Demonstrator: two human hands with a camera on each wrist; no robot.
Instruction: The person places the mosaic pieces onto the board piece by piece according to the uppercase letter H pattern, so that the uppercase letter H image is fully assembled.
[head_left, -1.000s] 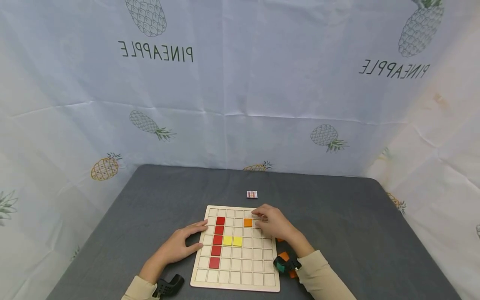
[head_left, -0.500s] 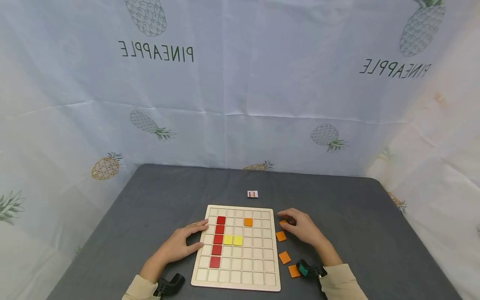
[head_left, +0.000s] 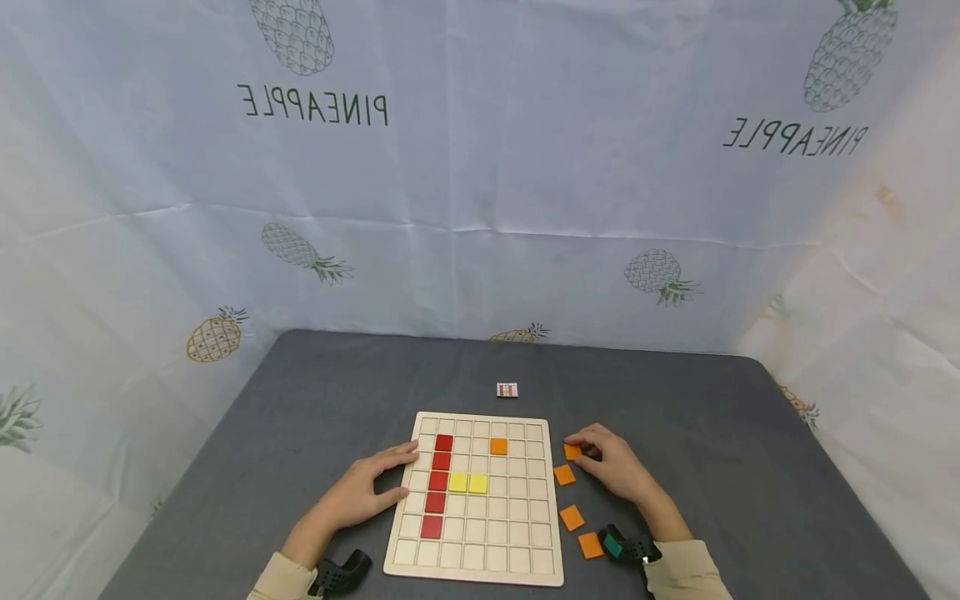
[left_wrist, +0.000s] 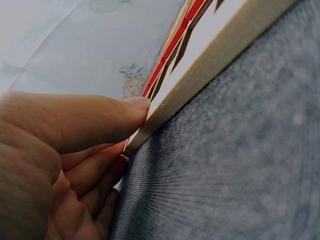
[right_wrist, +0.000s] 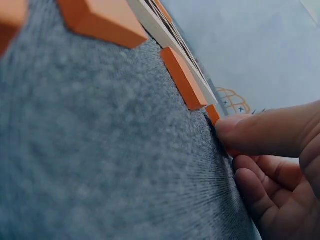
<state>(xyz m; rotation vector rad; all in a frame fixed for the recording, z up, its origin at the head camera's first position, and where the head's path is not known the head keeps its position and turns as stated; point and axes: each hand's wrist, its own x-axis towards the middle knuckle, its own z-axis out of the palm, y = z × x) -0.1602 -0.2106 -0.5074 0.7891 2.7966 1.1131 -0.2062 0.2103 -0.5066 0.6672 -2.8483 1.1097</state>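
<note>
A pale wooden grid board (head_left: 517,533) lies on the dark table. My left hand (head_left: 362,490) rests at its left edge, fingers stretched over the rim and thumb tip against the side in the left wrist view. To the right of the board, my right hand (head_left: 618,467) pinches an orange square tile (head_left: 572,451) between thumb and index finger, close over the cloth. On the board, several red tiles (head_left: 437,481) form a column. Two yellow tiles (head_left: 477,483) adjoin it, and a single orange tile (head_left: 498,447) sits in the upper part.
More orange tiles lie along the board's right side: one (head_left: 564,475) just below the pinched tile, another (head_left: 572,517) lower, and one (head_left: 590,546) beside the right wrist strap. A small printed card (head_left: 507,390) lies beyond the board. A pineapple-print curtain (head_left: 480,167) hangs behind the table.
My right hand has moved right, off the board's upper right part, to the farthest loose orange tile and now pinches it. The left hand stays at the board's edge.
</note>
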